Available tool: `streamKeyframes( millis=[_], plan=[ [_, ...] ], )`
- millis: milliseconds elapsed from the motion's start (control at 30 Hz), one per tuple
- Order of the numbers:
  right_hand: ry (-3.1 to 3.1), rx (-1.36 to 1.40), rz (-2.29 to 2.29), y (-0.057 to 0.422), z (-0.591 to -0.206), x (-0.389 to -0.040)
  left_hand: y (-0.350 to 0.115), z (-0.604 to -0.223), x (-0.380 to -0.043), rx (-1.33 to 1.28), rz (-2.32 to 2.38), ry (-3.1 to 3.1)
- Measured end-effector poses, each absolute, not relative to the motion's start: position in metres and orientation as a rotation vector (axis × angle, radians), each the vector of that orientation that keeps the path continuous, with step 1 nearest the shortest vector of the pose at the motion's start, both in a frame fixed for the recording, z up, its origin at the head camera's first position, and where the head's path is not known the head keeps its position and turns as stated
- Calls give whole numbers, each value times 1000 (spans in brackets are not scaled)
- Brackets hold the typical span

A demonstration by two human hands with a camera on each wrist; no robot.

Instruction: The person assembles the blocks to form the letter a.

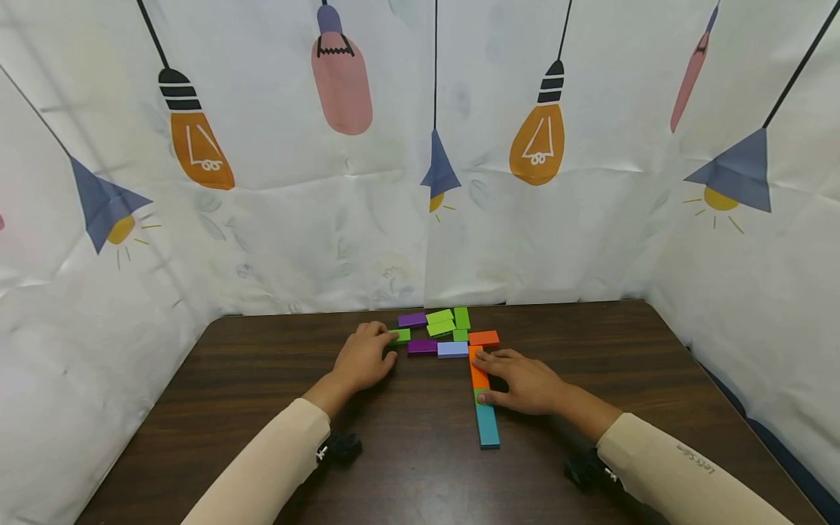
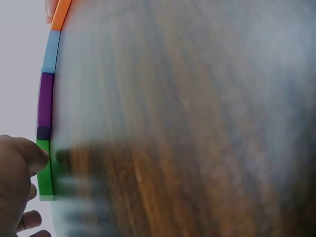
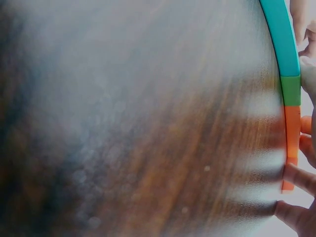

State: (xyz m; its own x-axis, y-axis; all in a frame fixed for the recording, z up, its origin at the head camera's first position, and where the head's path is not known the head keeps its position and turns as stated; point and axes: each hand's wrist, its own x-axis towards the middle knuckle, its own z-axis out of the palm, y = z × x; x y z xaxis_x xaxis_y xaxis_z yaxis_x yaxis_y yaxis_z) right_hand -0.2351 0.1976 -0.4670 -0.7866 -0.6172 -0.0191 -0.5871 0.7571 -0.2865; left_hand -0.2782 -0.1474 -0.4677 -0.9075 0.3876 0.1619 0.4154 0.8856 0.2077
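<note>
A bright green block lies at the left end of a row of coloured blocks. The index fingertip of my left hand touches it, while the thumb sits apart on the near side. Beside that block run a purple block and a light blue block. My right hand rests with spread fingers along a column pointing toward me: an orange block, a small green block under the thumb, and a teal block. Part of the orange block is hidden by the fingers.
Behind the row lie another purple block, several lime green blocks and a sideways orange block. The dark wooden table ends just beyond them at a white patterned curtain.
</note>
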Motion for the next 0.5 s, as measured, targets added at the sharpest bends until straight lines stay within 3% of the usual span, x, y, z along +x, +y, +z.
streamKeyframes(
  millis=[500],
  plan=[
    [2849, -979, -396, 198, -468, -235, -161, -467, -288, -560, -435, -2906]
  ],
)
